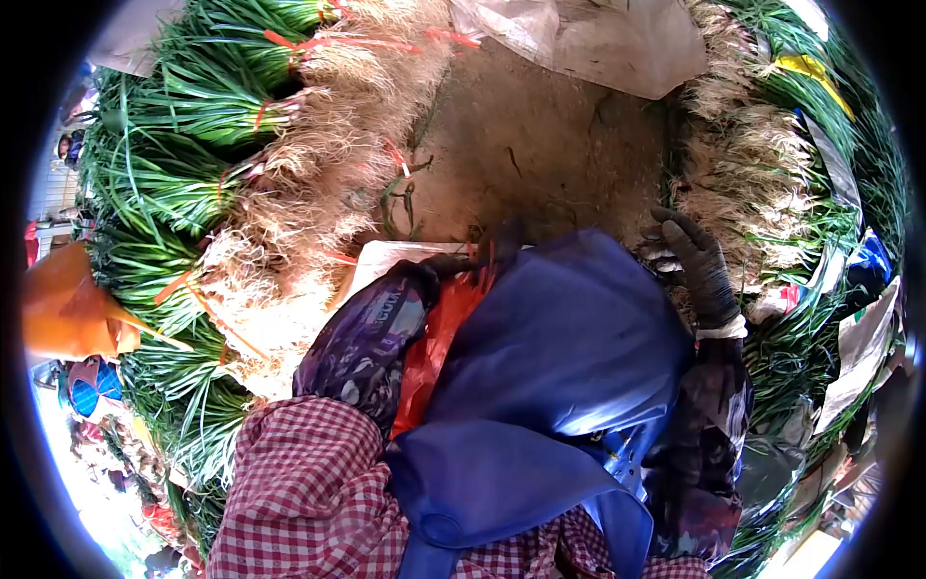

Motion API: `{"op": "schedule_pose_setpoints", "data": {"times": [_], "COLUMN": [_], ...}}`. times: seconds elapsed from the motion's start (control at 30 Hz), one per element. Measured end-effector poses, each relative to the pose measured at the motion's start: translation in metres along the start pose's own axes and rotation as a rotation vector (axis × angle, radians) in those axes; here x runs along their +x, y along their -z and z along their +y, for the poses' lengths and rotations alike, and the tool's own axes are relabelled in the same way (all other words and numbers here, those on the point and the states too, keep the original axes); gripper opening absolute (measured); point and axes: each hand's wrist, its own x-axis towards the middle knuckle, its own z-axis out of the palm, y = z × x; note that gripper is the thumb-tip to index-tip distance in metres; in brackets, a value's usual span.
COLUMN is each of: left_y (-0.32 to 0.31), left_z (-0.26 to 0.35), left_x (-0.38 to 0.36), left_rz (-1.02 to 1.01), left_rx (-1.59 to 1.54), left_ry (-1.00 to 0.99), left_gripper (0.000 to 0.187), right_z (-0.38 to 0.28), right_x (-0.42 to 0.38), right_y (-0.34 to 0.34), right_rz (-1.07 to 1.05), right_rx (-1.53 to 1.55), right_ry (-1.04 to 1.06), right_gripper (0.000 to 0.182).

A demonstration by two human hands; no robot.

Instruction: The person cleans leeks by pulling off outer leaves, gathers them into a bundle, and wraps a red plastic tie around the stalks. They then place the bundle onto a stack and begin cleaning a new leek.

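Observation:
My right hand (pixel 696 259), in a dark glove with a pale cuff, is at the right of the blue apron (pixel 569 338). Its fingers are apart and bent, beside the roots of the green bunches (pixel 748 183), and nothing shows in it. My left hand (pixel 449 265) is dark and mostly hidden at the apron's upper left edge. It lies next to a red plastic sheet (pixel 444 338) and a white piece (pixel 391 259); its fingers cannot be made out.
Bunches of green stalks (pixel 207 116) tied with red strips are stacked on the left, roots inward. Brown ground (pixel 550 145) lies between the two stacks. A pale sheet (pixel 617 43) is at the top, an orange bag (pixel 72 304) at the far left.

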Motion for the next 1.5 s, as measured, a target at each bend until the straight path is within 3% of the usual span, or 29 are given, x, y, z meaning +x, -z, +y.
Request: {"op": "schedule_pose_setpoints", "data": {"times": [0.13, 0.23, 0.27, 0.37, 0.43, 0.53, 0.63, 0.73, 0.8, 0.83, 0.87, 0.97, 1.1, 1.17, 1.23, 1.33, 1.43, 1.5], "left_y": [0.000, 0.014, 0.019, 0.034, 0.043, 0.034, 0.021, 0.012, 0.014, 0.014, 0.016, 0.036, 0.089, 0.127, 0.165, 0.187, 0.171, 0.161], "left_z": [-0.001, 0.045, 0.068, 0.093, 0.132, 0.186, 0.209, 0.214, 0.199, 0.194, 0.189, 0.172, 0.148, 0.148, 0.137, 0.128, 0.108, 0.091], "left_x": [0.007, -0.030, -0.042, -0.050, -0.079, -0.109, -0.114, -0.126, -0.126, -0.128, -0.129, -0.126, -0.069, -0.030, 0.027, 0.090, 0.140, 0.156], "left_rz": [-0.024, 0.096, 0.209, 0.123, 0.034, -0.005, -0.036, -0.187, -0.307, -0.273, -0.239, -0.201, -0.131, 0.054, 0.216, 0.503, 0.506, 0.491], "left_rx": [-0.177, -0.763, -0.736, -0.946, -0.925, -0.762, -0.686, -0.742, -0.657, -0.596, -0.535, -0.605, -0.690, -0.546, -0.474, 0.422, 0.902, 0.874], "left_ry": [-0.031, -0.261, -0.268, -0.446, -0.427, -0.487, -0.547, -0.445, -0.329, -0.305, -0.282, -0.316, -0.358, -0.435, -0.481, -0.208, 0.103, 0.140], "left_gripper": [0.037, 0.021, 0.016, 0.018, 0.020, 0.021, 0.022, 0.023, 0.024, 0.024, 0.024, 0.027, 0.026, 0.028, 0.021, 0.021, 0.024, 0.032], "right_z": [0.020, 0.032, 0.034, 0.019, 0.011, 0.002, -0.003, -0.014, 0.010, -0.008, -0.007, 0.000, 0.020, 0.044, 0.080, 0.127, 0.164, 0.185], "right_x": [0.037, 0.063, 0.073, 0.086, 0.089, 0.088, 0.095, 0.100, 0.145, 0.139, 0.151, 0.170, 0.178, 0.189, 0.212, 0.247, 0.272, 0.285], "right_y": [0.014, 0.014, 0.009, -0.025, -0.051, -0.074, -0.081, -0.068, -0.012, 0.001, 0.036, 0.124, 0.170, 0.167, 0.170, 0.154, 0.135, 0.134], "right_rz": [-0.044, -0.067, -0.103, -0.261, -0.371, -0.510, -0.382, -0.041, 0.046, 0.353, 0.327, 0.538, 0.655, 0.787, 0.770, 0.712, 0.723, 0.729], "right_rx": [-0.076, -0.124, -0.177, -0.487, -0.386, -0.135, -0.119, -0.014, 0.273, 0.362, 0.583, 0.654, 0.650, 0.628, 0.556, 0.664, 0.649, 0.633], "right_ry": [0.007, -0.053, -0.064, 0.053, 0.036, 0.041, 0.033, 0.057, 0.313, 0.256, 0.255, 0.222, 0.194, 0.148, 0.113, 0.009, -0.118, -0.237], "right_gripper": [0.031, 0.033, 0.039, 0.045, 0.050, 0.041, 0.026, 0.021, 0.016, 0.011, 0.009, 0.017, 0.022, 0.022, 0.020, 0.018, 0.015, 0.017]}}
